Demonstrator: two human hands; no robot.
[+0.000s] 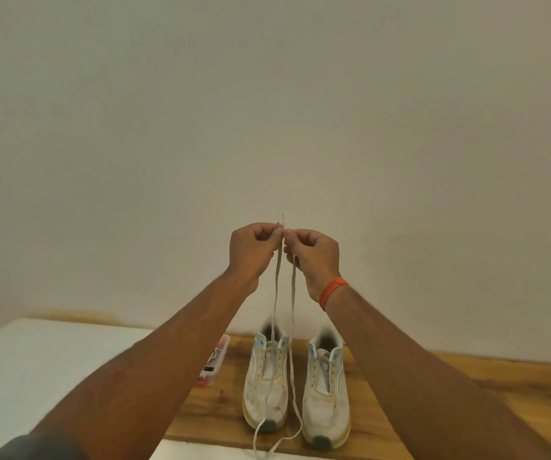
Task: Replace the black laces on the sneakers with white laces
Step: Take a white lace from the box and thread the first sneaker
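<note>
Both hands are raised well above the wooden tabletop (433,410), the left hand (254,249) and right hand (312,254) each in a pinching grip on one tip of a white lace (277,293). The tips are held together – evening the ends, I judge. The lace hangs in a loop in front of the two white sneakers (295,383), neither showing a black lace. Next comes threading – feeding a tip into a lowest eyelet.
</note>
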